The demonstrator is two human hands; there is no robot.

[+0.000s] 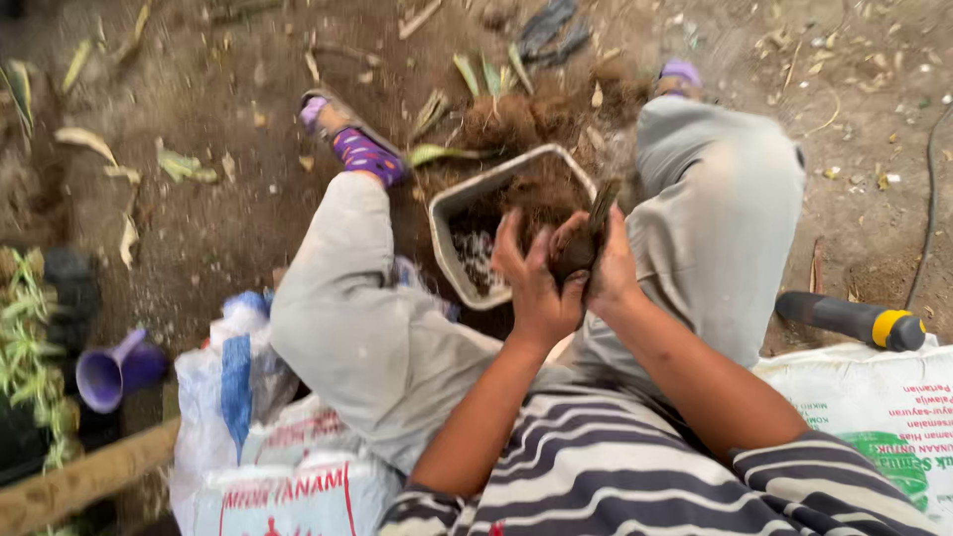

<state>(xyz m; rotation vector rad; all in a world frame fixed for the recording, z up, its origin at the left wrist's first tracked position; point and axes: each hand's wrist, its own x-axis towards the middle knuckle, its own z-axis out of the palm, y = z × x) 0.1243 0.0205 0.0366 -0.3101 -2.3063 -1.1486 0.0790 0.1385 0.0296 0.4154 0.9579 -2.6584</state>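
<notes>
Outdoor garden plot; bare soil (248,208); soil sacks (288,476); potted plants (25,337)

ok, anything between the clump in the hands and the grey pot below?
Nothing visible. Both hands, left hand and right hand, grip the brown fibrous clump directly over the grey square pot; its open top holds only loose fibre.

A dark, rough, fibrous clump (574,253) is gripped by the left hand (531,283) and the right hand (611,268). Coarse brown fibre is seen in the matt grey plastic pot (447,243). Glossy woven plastic is shown by the white sack (874,397); smooth plastic by the purple funnel (109,372).
</notes>
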